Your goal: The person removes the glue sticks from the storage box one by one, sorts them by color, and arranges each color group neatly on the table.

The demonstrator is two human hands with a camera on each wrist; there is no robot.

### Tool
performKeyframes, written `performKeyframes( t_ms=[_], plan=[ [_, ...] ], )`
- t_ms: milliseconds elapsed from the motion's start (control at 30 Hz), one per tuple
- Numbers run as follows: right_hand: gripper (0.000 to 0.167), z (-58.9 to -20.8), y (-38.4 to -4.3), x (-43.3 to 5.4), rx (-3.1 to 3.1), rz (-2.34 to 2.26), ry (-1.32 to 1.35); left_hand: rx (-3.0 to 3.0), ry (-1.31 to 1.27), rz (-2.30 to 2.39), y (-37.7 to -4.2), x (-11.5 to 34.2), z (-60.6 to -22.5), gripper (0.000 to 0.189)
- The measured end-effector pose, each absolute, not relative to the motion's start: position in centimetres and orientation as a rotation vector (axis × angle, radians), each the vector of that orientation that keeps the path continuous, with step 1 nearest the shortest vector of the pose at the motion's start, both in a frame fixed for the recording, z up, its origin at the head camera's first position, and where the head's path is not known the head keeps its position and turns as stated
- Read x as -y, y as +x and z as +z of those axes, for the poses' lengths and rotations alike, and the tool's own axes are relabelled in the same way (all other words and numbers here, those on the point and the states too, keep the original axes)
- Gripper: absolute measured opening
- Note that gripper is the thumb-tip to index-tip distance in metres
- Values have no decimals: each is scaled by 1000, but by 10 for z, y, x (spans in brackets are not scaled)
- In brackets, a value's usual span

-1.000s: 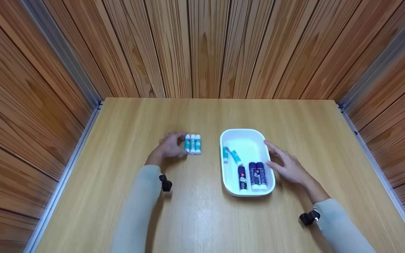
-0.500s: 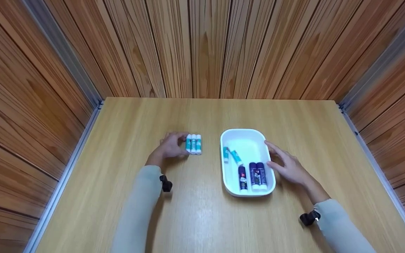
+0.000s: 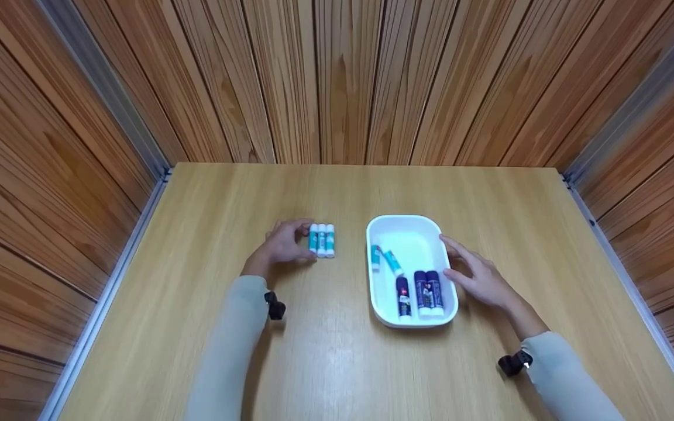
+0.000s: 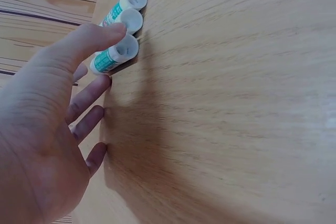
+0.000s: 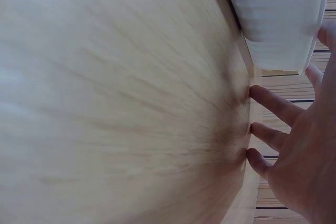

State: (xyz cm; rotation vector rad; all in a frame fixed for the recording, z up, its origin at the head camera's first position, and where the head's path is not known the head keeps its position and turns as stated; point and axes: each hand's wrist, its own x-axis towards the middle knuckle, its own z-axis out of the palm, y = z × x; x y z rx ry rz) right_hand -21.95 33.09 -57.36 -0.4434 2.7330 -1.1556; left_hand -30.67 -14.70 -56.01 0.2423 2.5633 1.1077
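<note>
Three white-and-teal glue sticks (image 3: 322,240) lie side by side in a row left of a white tray (image 3: 404,225). My left hand (image 3: 283,241) rests beside them, its thumb and index finger at the two ends of the leftmost stick. In the left wrist view, the thumb (image 4: 97,38) overlaps the row, with the other fingers loosely spread near the tabletop. My right hand (image 3: 478,279) touches the tray's right rim with thumb and index finger. Seen from the right wrist, its other fingers (image 5: 273,106) reach down to the table beside the tray wall (image 5: 283,19).
Inside the tray are two more teal glue sticks (image 3: 394,263), a dark purple tube (image 3: 403,297) and two purple tubes (image 3: 429,290) side by side. Wooden panels (image 3: 343,82) rise behind the wooden table (image 3: 337,362) and at both sides.
The row of glue sticks and my left hand have shifted only very slightly. My right hand and the tray stay in place.
</note>
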Motion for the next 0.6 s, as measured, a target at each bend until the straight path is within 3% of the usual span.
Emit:
performKeyframes(
  t_ms=[600],
  plan=[
    [74, -573, -219, -330, -2756, -1143, -451, -2604, 205, 1171, -313, 151, -552, 74]
  ],
)
